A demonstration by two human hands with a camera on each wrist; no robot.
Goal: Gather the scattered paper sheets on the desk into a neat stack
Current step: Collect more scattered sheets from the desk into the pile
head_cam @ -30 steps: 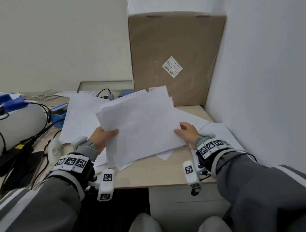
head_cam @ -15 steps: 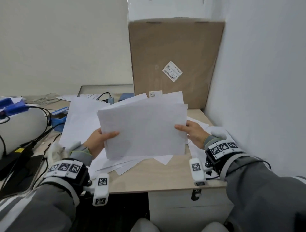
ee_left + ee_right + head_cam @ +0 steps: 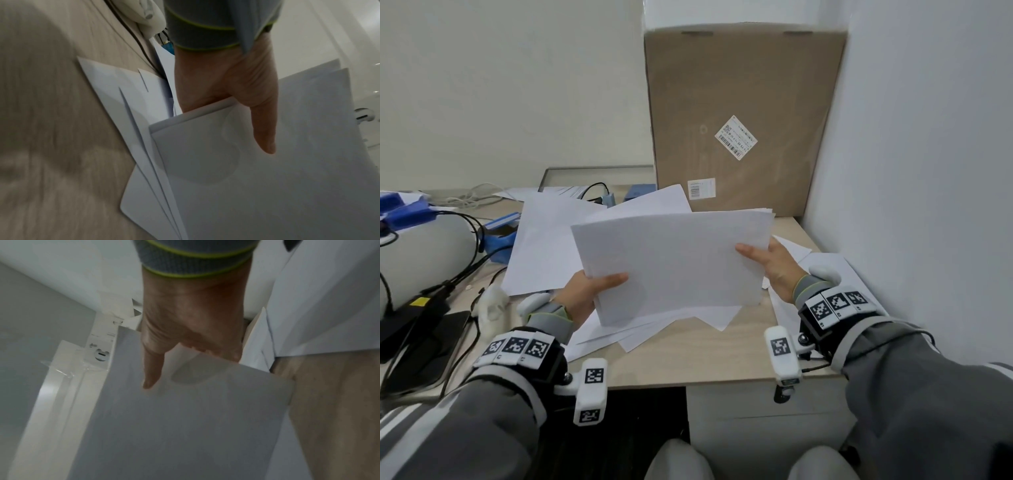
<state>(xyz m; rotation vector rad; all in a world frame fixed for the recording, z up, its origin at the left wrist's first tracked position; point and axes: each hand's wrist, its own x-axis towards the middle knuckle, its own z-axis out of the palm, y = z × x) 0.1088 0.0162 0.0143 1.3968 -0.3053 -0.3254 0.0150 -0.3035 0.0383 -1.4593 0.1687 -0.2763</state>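
A bundle of white sheets [image 3: 674, 263] hangs tilted above the wooden desk [image 3: 688, 359], held at both short ends. My left hand [image 3: 589, 291] pinches its lower left corner, thumb on top [image 3: 263, 133]. My right hand [image 3: 770, 260] pinches the right edge, thumb across the front [image 3: 152, 373]. The bundle [image 3: 267, 186] fills both wrist views [image 3: 185, 426]. More loose sheets [image 3: 647, 329] lie fanned on the desk beneath it, another large sheet [image 3: 541, 246] lies to the left, and one sheet [image 3: 825, 267] lies by the right wall.
A tall cardboard box [image 3: 739, 113] leans at the back against the right wall. Black cables and a power brick [image 3: 424, 301], blue parts [image 3: 407, 212] and a grey cylinder [image 3: 424, 246] crowd the left. A white drawer unit [image 3: 763, 428] sits under the desk.
Both hands have lifted the bundle higher and squared its edges; the sheets that were splayed a second ago now lie nearly aligned.
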